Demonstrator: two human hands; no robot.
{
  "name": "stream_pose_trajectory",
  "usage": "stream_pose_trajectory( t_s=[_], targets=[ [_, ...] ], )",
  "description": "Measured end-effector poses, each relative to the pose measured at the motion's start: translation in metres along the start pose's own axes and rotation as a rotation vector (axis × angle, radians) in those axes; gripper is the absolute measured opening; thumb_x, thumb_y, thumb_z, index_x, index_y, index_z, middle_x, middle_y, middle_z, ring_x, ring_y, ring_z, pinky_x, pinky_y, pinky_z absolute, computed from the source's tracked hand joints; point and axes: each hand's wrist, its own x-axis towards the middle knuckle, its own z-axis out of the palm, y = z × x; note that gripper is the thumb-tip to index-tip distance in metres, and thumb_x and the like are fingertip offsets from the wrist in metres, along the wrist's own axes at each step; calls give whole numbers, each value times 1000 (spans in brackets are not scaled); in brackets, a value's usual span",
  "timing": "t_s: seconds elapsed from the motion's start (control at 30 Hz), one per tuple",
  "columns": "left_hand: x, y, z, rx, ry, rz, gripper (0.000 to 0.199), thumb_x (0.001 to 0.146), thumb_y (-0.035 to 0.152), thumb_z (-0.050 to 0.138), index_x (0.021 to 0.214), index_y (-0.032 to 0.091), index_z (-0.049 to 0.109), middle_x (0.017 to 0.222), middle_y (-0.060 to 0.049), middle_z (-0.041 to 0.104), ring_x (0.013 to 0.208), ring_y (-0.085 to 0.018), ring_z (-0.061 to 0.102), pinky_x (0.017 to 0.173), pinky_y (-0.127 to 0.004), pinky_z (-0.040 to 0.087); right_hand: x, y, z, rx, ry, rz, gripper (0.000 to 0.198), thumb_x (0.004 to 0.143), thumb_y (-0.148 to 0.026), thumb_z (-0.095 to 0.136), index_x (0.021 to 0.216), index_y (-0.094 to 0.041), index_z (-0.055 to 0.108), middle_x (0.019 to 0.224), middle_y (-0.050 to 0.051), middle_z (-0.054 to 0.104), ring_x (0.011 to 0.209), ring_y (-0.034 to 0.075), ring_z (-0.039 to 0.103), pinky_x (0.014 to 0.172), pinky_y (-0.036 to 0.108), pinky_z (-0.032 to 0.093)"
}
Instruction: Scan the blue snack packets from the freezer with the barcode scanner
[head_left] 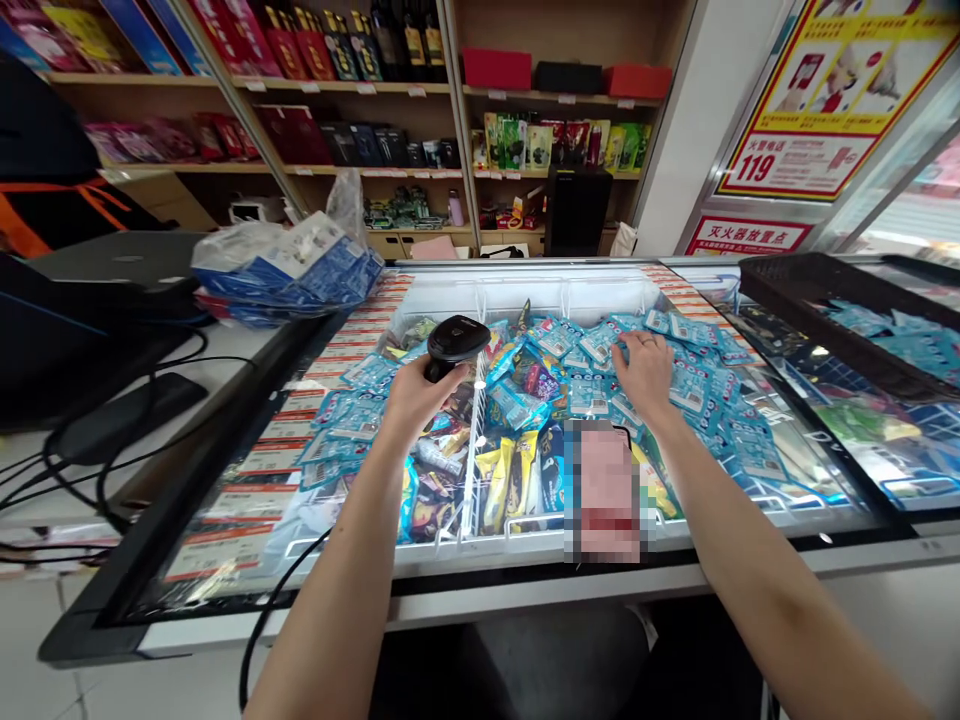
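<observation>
Left hand (416, 400): closed round the handle of a black barcode scanner (456, 338), held left of centre over the freezer lid (450, 578); scanner head above the fist, toward the far side; which way its window faces cannot be told.

Right hand (646, 370): palm down, fingers bent and close together, fingertips among the blue packets (735, 425) of the right-hand spread; contact appears likely, but whether a packet is pinched cannot be told.

Governing relation: the loose packet (598, 345) lies just left of the right fingertips, between them and the scanner; right hand clearly the nearer, scanner farther off to its left; the packet's long axis appears slanted, though its outline is partly lost among overlapping neighbours.

Also on the lid: a left-hand group of blue packets (345, 425), left of the left wrist, apart from the right-hand spread; one pixelated phone (604, 490), at the near edge, left of the right forearm, its long axis running near to far.
</observation>
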Motion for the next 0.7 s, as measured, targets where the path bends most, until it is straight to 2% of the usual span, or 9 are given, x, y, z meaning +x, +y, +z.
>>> stream_pose_trajectory(
  t_s=[0.17, 0.27, 0.4, 0.5, 0.63, 0.7],
  targets=[
    [-15, -14, -43, -1, 73, 16, 27, 69, 41, 69, 74, 17, 57, 53, 0, 55, 42, -11, 48, 40, -22, 34, 3, -24, 3, 39, -47, -114, 35, 94, -31, 43, 112, -15, 68, 120, 14, 64, 115, 33, 46, 97, 49, 32],
    [-24, -24, -73, -51, 139, 8, 26, 69, 39, 69, 71, 17, 56, 56, 0, 55, 43, -10, 48, 40, -22, 35, 7, -52, 7, 73, -145, -232, 35, 94, -31, 44, 115, -16, 68, 121, 12, 64, 116, 32, 47, 99, 48, 32],
    [-35, -33, -109, -99, 225, -6, 26, 69, 38, 69, 74, 15, 58, 60, 0, 56, 43, -9, 48, 39, -22, 36, 10, -104, 16, 150, -364, -424, 37, 95, -31, 45, 123, -15, 64, 122, 13, 64, 118, 30, 49, 101, 44, 35],
    [-44, -41, -134, -105, 271, -58, 30, 67, 41, 71, 77, 14, 60, 62, 0, 57, 44, -9, 49, 39, -21, 37, 5, -147, 26, 230, -468, -557, 41, 96, -33, 45, 131, -15, 58, 132, 13, 59, 126, 26, 47, 108, 40, 31],
    [-60, -60, -161, -62, 344, -198, 41, 64, 48, 74, 84, 13, 64, 66, -3, 61, 45, -10, 52, 38, -21, 39, -3, -200, 38, 286, -534, -634, 56, 97, -44, 45, 144, -14, 45, 147, 14, 46, 137, 25, 38, 113, 38, 28],
    [-68, -71, -171, -56, 377, -266, 47, 63, 49, 75, 92, 13, 65, 72, -5, 65, 49, -13, 57, 40, -22, 45, -6, -222, 43, 317, -558, -661, 62, 97, -48, 42, 147, -11, 41, 150, 16, 41, 140, 24, 34, 116, 37, 24]
  ],
)
